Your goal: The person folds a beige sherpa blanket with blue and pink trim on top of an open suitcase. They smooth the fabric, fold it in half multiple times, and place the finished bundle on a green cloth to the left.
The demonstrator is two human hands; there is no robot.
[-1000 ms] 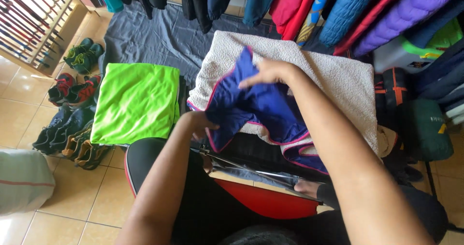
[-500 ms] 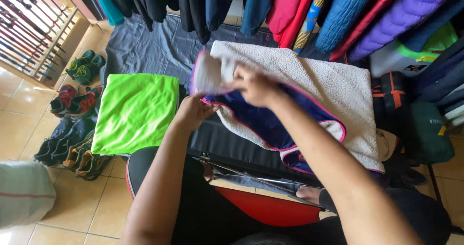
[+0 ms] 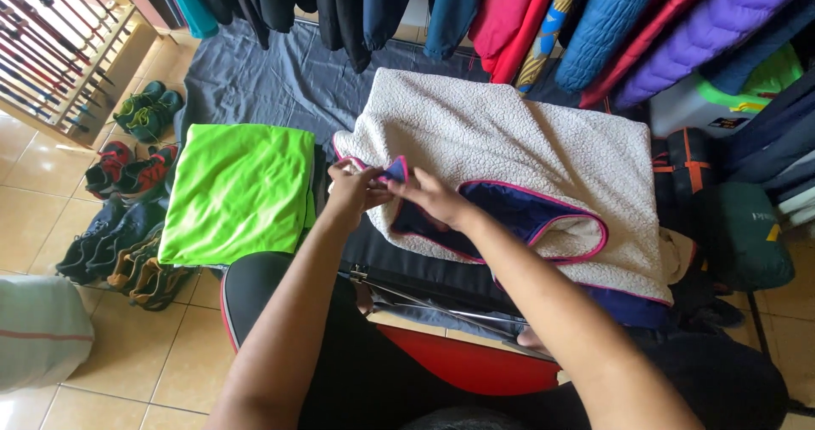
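Observation:
A cream fleece jacket (image 3: pixel 509 141) with a navy lining and pink trim lies spread on a dark surface in front of me. My left hand (image 3: pixel 350 191) pinches the jacket's near-left corner, where the pink edge folds over. My right hand (image 3: pixel 433 199) grips the same trimmed edge just to the right, over the open navy lining (image 3: pixel 509 213). Both hands are close together, almost touching.
A folded bright green shirt (image 3: pixel 242 188) lies to the left of the jacket. Several pairs of shoes (image 3: pixel 127 167) line the tiled floor at the left. Jackets hang in a row (image 3: pixel 594 22) along the top. Bags (image 3: pixel 739 226) stand at the right. A grey sack (image 3: pixel 38 332) is at bottom left.
The jacket was lifted with its navy lining showing; it is now laid down with the cream fleece up, and both hands have moved to its near-left corner.

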